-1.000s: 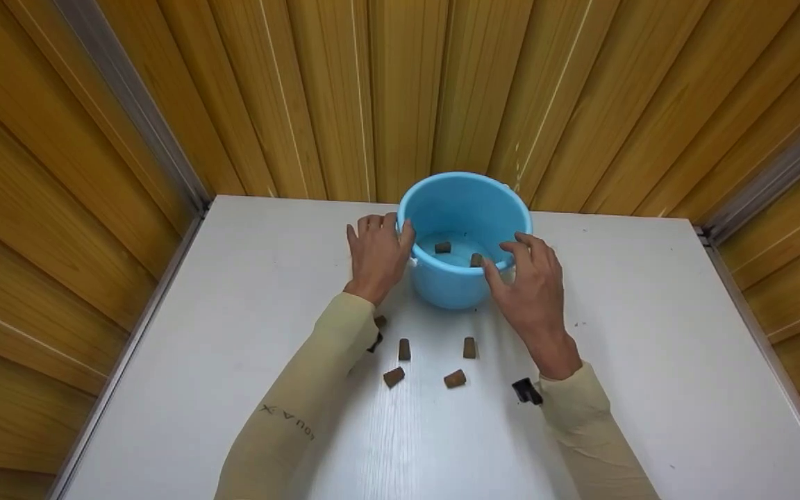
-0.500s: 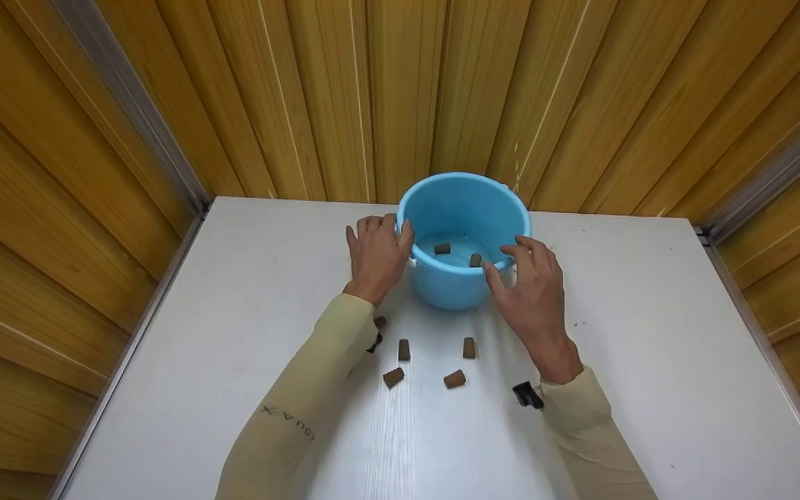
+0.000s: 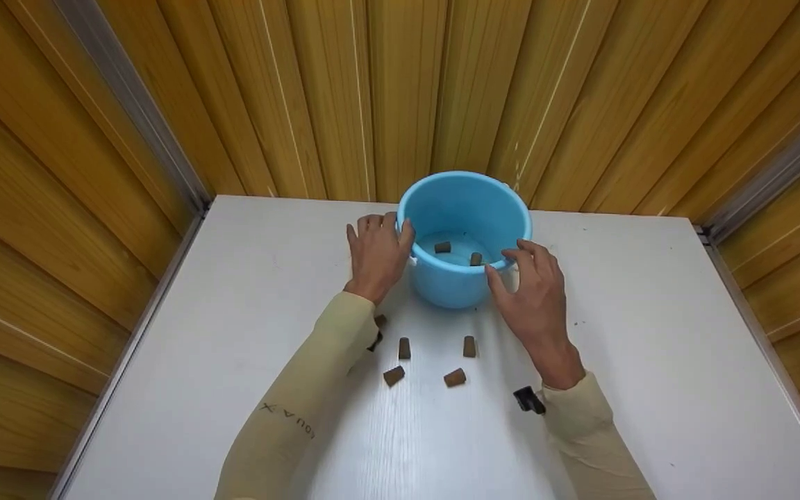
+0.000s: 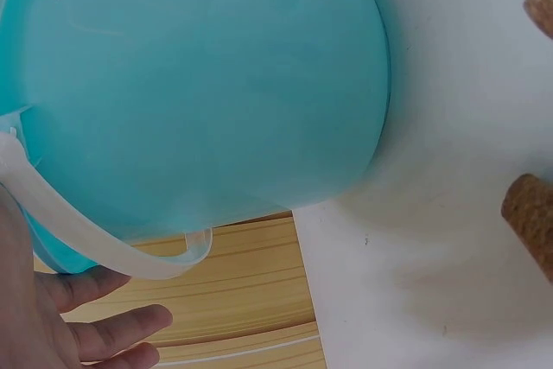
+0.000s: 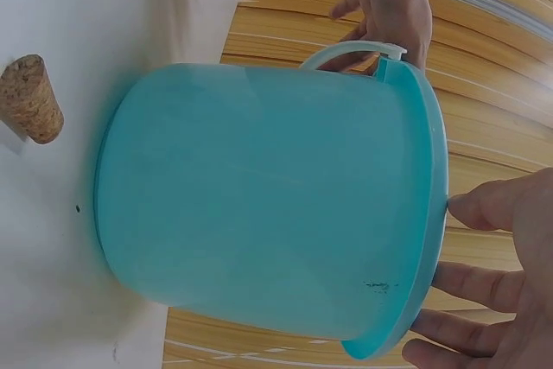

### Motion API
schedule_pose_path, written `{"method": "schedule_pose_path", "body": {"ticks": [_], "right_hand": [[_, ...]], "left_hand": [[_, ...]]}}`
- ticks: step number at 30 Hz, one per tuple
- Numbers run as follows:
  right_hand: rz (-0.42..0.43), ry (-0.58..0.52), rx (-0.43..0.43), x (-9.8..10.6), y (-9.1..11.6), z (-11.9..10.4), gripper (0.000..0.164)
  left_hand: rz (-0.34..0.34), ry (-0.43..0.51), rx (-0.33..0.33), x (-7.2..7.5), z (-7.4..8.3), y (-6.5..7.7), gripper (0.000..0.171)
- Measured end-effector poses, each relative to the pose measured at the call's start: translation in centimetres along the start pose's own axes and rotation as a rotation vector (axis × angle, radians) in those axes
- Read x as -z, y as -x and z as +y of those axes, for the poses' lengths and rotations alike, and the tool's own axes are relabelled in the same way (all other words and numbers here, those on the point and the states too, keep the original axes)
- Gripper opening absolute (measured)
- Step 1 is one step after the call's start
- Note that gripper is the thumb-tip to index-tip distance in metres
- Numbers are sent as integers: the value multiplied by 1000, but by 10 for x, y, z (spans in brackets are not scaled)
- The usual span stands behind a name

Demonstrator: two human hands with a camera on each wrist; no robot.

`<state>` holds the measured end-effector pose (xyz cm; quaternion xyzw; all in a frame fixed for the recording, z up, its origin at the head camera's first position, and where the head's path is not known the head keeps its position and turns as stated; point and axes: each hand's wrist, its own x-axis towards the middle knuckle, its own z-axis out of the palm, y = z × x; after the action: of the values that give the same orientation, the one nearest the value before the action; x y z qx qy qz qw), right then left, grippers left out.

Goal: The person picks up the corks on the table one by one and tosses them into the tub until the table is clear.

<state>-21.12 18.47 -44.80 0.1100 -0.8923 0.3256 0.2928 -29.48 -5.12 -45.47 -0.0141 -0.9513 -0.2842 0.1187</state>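
A light blue bucket (image 3: pixel 450 283) stands upright at the table's back edge, with two brown corks inside: one cork (image 3: pixel 443 247) near mid-floor, another cork (image 3: pixel 476 259) by the front wall. My left hand (image 3: pixel 379 253) holds the bucket's left rim near the white handle (image 4: pixel 82 235), thumb over the edge and fingers outside. At the right front rim, my right hand (image 3: pixel 530 295) touches the edge with its thumb tip and fingertips, as the right wrist view shows; the fingers are spread and hold nothing else.
Several corks lie on the white table (image 3: pixel 268 292) in front of the bucket, among them a cork (image 3: pixel 404 348), a cork (image 3: pixel 469 346) and a cork (image 3: pixel 454 377). One more cork (image 3: pixel 380 321) is partly behind the left sleeve. Wood-patterned walls (image 3: pixel 400 104) surround the table.
My right hand has shifted slightly down, its fingertips moving from just inside the opening onto the rim. The left hand, bucket and corks stay in place.
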Motion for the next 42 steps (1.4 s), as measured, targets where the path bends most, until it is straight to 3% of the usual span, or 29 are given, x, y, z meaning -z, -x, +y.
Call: {"method": "schedule_pose_path", "body": {"ticks": [26, 42], "right_hand": [[16, -32, 13, 7, 26, -1, 44], [-163, -15, -3, -12, 53, 19, 41]], "left_hand": [[7, -13, -23, 1, 0, -2, 59], [-14, -17, -6, 2, 1, -1, 59]]}}
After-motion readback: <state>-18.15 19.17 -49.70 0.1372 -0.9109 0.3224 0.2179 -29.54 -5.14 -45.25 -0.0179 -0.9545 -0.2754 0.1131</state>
